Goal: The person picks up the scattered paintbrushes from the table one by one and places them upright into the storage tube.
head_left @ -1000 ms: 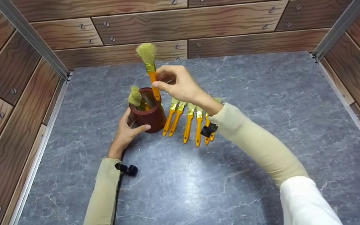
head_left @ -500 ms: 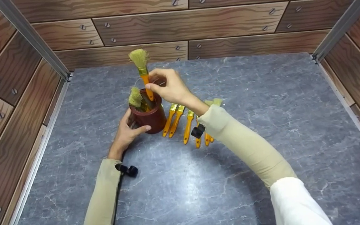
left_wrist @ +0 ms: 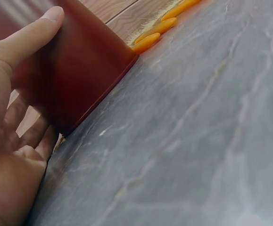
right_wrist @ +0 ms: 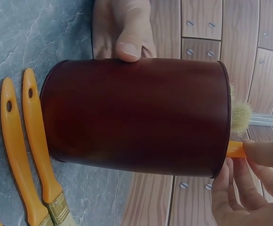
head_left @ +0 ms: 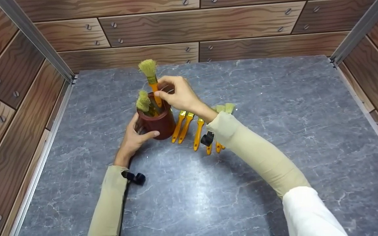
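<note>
A dark red-brown cylindrical cup stands upright on the grey marbled table. My left hand grips its left side, thumb across the front and fingers curled behind. Between thumb and fingers my right hand pinches the orange handle of a paintbrush, bristles up. The handle's lower end is inside the cup's mouth, and in the right wrist view the handle shows just at the rim. Another bristle head sticks out of the cup at its left side.
Several orange-handled paintbrushes lie side by side right of the cup, partly hidden under my right forearm. Wood-patterned panels wall the table at the back and both sides.
My right hand has moved left and down, bringing the paintbrush over the cup and lowering its handle into the mouth. The left hand keeps its hold on the cup.
</note>
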{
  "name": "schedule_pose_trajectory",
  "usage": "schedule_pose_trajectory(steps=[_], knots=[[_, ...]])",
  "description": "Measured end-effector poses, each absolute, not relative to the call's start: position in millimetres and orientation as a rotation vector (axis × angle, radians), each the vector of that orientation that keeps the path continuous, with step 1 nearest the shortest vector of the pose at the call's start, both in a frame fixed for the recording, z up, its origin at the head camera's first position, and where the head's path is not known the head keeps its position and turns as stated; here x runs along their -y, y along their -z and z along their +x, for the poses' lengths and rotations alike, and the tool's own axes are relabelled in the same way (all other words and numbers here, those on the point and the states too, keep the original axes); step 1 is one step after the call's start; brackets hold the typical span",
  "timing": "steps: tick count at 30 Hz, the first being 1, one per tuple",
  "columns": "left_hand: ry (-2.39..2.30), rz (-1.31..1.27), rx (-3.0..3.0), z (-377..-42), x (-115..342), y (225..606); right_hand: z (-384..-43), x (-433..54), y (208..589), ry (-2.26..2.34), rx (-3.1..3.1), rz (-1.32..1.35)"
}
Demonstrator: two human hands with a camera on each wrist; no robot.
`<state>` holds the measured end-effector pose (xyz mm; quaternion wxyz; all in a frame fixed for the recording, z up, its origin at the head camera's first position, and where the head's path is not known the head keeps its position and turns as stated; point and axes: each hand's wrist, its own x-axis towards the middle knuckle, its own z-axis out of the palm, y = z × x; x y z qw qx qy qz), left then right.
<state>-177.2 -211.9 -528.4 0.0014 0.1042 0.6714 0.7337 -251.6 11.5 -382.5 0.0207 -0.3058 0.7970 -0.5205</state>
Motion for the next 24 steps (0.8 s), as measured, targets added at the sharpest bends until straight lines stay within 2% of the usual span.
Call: schedule_pose_trajectory(steps=[24], knots=[[-2.311,0.349,-2.099,-177.7,211.5,528.8,-248.2,-27.0,377.7,1.671,-2.459,-0.902]])
